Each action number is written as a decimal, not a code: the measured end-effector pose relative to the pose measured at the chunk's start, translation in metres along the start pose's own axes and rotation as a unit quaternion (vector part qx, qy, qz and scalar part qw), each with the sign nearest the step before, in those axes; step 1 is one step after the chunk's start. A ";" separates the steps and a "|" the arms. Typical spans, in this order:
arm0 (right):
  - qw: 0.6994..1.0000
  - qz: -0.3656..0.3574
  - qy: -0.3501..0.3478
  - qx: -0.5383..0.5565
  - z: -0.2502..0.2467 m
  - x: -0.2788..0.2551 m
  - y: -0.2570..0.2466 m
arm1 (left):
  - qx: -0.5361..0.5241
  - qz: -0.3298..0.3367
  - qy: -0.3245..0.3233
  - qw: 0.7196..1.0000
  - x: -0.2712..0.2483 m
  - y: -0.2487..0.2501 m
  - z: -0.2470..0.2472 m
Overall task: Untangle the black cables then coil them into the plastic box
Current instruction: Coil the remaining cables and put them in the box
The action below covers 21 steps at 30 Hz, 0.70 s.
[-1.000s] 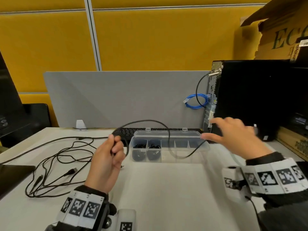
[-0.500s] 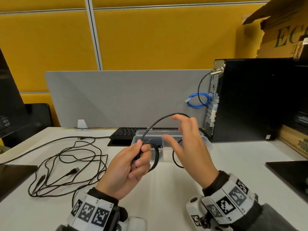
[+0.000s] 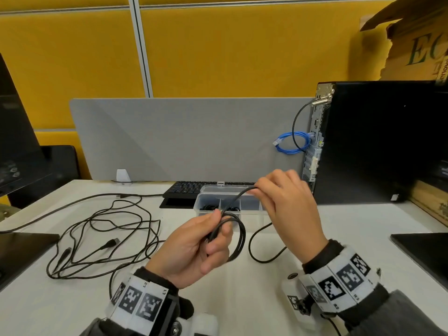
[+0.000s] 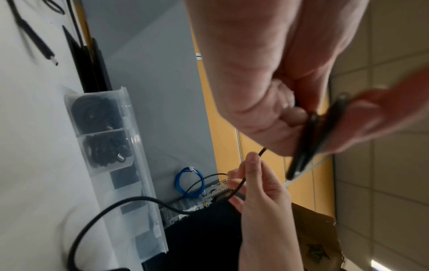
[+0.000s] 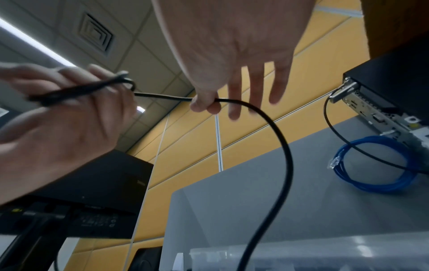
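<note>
The black cable (image 3: 236, 235) I'm coiling hangs as loops pinched in my left hand (image 3: 194, 248); its free run slants up-right to my right hand (image 3: 288, 209), pinching it just above the plastic box (image 3: 206, 190), its slack trailing across the tabletop (image 3: 242, 299).

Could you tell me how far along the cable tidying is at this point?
Partly done. Two compartments of the plastic box already hold coiled black cables. In hand: the left hand holds a small coil of black cable, while the right hand pinches its free length to feed another loop. Left: a tangle of black cables on the table, and the box's other compartments look unfilled.
</note>
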State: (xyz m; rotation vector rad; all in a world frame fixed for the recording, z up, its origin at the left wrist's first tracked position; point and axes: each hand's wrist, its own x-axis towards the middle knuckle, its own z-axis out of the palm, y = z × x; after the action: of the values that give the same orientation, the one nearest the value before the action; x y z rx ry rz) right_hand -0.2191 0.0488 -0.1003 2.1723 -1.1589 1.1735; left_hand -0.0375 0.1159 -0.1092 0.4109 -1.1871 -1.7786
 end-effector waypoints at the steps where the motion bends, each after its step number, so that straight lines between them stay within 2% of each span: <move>1: 0.999 0.014 -0.031 0.033 0.000 0.001 0.001 | -0.024 -0.003 -0.027 0.999 0.000 -0.001 -0.001; 3: 0.975 0.057 -0.161 0.139 -0.001 0.000 0.003 | -0.082 0.017 -0.044 0.996 0.004 -0.002 -0.005; 5: 0.911 0.052 -0.334 0.237 -0.008 0.000 -0.003 | -0.155 0.077 -0.040 0.984 0.009 0.000 -0.004; 6: 0.877 0.025 -0.407 0.256 -0.014 0.000 -0.010 | -0.168 0.108 -0.001 0.980 0.011 0.001 -0.002; 7: 0.850 -0.006 -0.456 0.263 -0.020 0.000 -0.017 | -0.150 0.135 0.071 0.977 0.012 0.003 -0.001; 9: 0.826 -0.057 -0.500 0.256 -0.031 -0.003 -0.031 | -0.022 0.184 0.207 0.961 0.012 0.003 -0.005; 10: 0.826 -0.066 -0.502 0.248 -0.036 -0.003 -0.036 | 0.051 0.188 0.228 0.954 0.012 0.003 -0.006; 11: 0.839 -0.074 -0.483 0.239 -0.039 -0.002 -0.040 | 0.117 0.182 0.243 0.946 0.012 0.001 -0.008; 13: 0.895 -0.061 -0.378 0.230 -0.045 0.003 -0.041 | 0.238 0.143 0.254 0.926 0.012 0.000 -0.009; 15: 0.942 -0.003 -0.218 0.255 -0.046 0.010 -0.030 | 0.309 0.064 0.199 0.928 0.008 0.000 -0.005; 17: 0.948 0.038 -0.104 0.300 -0.042 0.015 -0.015 | 0.292 0.003 0.124 0.948 0.005 0.000 0.004; 18: 0.943 0.052 -0.092 0.317 -0.037 0.014 -0.009 | 0.264 0.002 0.104 0.959 0.004 0.000 0.006; 19: 0.935 0.066 -0.115 0.330 -0.032 0.013 -0.005 | 0.233 0.018 0.093 0.968 0.003 0.001 0.009; 21: 0.914 0.081 -0.243 0.316 -0.017 0.004 -0.002 | 0.162 0.087 0.090 0.979 0.004 0.003 0.011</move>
State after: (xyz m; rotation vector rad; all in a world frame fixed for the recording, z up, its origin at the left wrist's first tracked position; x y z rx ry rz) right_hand -0.2240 0.0592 -0.0872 3.0432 -1.2962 1.2345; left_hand -0.0455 0.1180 -0.1010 0.6247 -1.3414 -1.3692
